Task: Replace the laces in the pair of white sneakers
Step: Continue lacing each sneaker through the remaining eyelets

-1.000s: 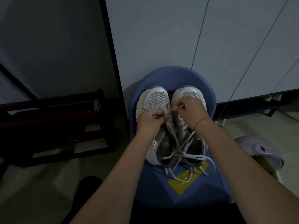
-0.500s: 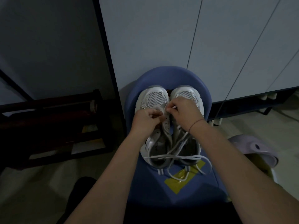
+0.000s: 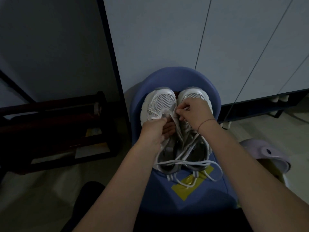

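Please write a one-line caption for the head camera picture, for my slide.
White sneakers on a blue chair: the left hand grips the left sneaker, the right hand pinches a lace.

1. This looks like a home, probably a hallway or entry corner.
2. Tall pale cupboard doors (image 3: 167, 47) with thin seams fill the far wall.
3. A low dark wooden rack (image 3: 58, 128) stands on the left.
4. A small blue chair (image 3: 180, 71) against the cupboard carries white sneakers (image 3: 160, 104).
5. A lilac plastic stool (image 3: 267, 154) sits near right on the pale floor (image 3: 41, 190).
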Available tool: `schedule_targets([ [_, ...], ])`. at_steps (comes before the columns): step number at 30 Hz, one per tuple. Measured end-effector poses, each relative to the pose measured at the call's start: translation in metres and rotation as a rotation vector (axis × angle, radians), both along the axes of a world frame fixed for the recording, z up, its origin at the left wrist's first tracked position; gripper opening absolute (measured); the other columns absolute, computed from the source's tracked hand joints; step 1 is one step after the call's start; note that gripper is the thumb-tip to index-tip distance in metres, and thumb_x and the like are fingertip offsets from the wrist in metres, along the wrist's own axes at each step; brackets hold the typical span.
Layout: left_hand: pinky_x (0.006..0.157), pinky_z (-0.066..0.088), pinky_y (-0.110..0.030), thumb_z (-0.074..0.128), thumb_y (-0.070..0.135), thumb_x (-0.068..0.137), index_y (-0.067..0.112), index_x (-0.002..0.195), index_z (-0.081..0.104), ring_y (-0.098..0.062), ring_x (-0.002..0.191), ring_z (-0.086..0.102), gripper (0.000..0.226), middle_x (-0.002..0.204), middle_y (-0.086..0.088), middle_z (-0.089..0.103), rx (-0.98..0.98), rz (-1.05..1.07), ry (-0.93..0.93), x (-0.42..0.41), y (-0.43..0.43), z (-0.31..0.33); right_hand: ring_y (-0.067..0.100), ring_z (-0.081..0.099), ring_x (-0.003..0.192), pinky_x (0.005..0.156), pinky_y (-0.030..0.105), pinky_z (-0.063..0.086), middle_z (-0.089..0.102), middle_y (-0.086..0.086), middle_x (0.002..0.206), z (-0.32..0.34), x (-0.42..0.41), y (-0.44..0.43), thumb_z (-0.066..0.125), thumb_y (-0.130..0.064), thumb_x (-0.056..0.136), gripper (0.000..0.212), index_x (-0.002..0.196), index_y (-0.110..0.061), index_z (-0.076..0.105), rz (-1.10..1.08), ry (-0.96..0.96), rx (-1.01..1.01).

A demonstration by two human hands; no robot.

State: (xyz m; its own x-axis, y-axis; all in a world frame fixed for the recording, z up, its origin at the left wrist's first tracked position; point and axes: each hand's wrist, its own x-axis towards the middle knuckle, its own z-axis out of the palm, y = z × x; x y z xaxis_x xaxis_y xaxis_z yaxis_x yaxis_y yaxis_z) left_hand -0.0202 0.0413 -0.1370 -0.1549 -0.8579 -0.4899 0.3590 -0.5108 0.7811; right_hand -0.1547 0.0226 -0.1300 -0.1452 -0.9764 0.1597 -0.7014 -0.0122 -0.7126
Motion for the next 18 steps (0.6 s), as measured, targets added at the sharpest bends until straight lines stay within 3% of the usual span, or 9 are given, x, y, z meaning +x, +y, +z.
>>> schedule_targets([
  [4,0.054,0.054,-0.016,0.045,0.013,0.103,0.004,0.092,0.063,-0.015,0.07,0.061,0.023,0.08,-0.01,0.064,-0.015,0.005,0.009,0.0,0.002,-0.002,0.001,0.057,0.047,0.065,0.021,0.047,0.061,-0.006,0.056,-0.002,0.001,-0.002,0.067,-0.01,0.085,0.017,0.072,-0.021,0.064,0.035,-0.02,-0.011],
  [11,0.049,0.051,-0.015,0.048,0.021,0.103,0.011,0.085,0.066,-0.005,0.052,0.063,0.027,0.06,0.001,0.068,-0.004,0.019,0.004,0.001,-0.002,-0.004,0.006,0.061,0.076,0.078,0.021,0.047,0.065,-0.007,0.079,0.002,0.002,0.005,0.074,-0.022,0.08,0.009,0.086,-0.018,0.068,0.142,-0.066,0.022],
  [14,0.046,0.051,-0.015,0.053,0.021,0.1,0.011,0.082,0.066,-0.005,0.047,0.064,0.024,0.054,0.002,0.068,-0.019,0.015,0.004,0.001,-0.003,-0.003,0.008,0.061,0.079,0.081,0.022,0.049,0.062,-0.008,0.084,0.002,0.0,0.008,0.082,-0.016,0.071,0.03,0.095,-0.013,0.065,0.17,-0.084,0.088],
  [18,0.045,0.051,-0.015,0.058,0.017,0.098,0.009,0.084,0.067,-0.006,0.047,0.065,0.018,0.056,0.001,0.069,-0.043,-0.002,0.01,-0.001,-0.004,-0.004,0.0,0.058,0.076,0.081,0.018,0.048,0.061,-0.014,0.083,0.001,0.001,0.009,0.074,-0.004,0.074,0.024,0.094,-0.014,0.065,0.149,-0.106,0.077],
])
